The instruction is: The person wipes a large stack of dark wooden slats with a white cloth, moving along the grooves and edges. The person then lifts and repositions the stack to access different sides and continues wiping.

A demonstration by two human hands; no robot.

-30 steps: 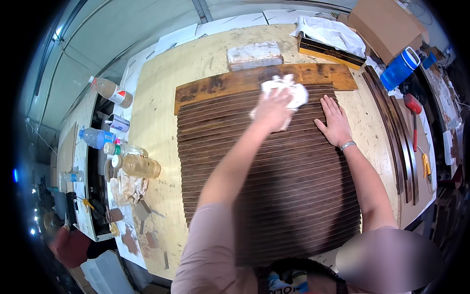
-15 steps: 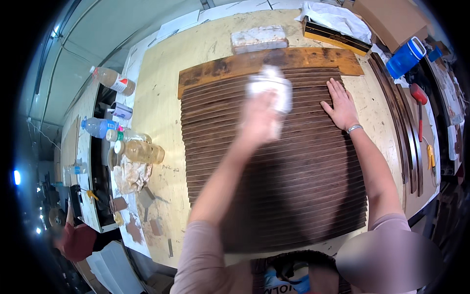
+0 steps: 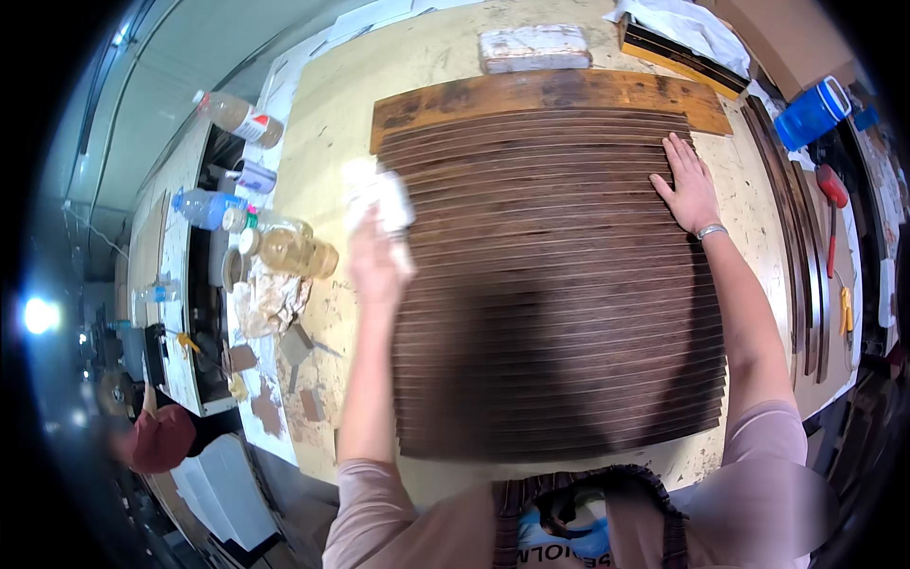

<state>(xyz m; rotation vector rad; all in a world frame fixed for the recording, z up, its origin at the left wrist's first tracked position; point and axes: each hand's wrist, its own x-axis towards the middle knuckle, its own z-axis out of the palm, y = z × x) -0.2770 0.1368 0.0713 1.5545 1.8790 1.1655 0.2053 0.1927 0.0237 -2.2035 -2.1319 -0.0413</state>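
A wide bed of dark brown wooden strips (image 3: 559, 294) lies side by side on the pale workbench (image 3: 332, 171), with a lighter brown board (image 3: 540, 93) along its far edge. My left hand (image 3: 377, 261) grips a white cloth (image 3: 381, 194) at the left edge of the strips; both are motion-blurred. My right hand (image 3: 690, 185) lies flat, fingers spread, on the strips near their far right corner, a bracelet on its wrist.
Plastic bottles (image 3: 232, 114) and a jar of amber liquid (image 3: 296, 251) stand left of the bench beside a stained rag (image 3: 268, 299). A wrapped block (image 3: 533, 47) sits at the far edge. A blue container (image 3: 808, 114), curved dark strips (image 3: 791, 228) and tools lie right. A person in a red cap (image 3: 156, 438) is lower left.
My left hand has swept the cloth from the far middle of the strips leftward and nearer, to their left edge. My right hand has stayed flat on the strips.
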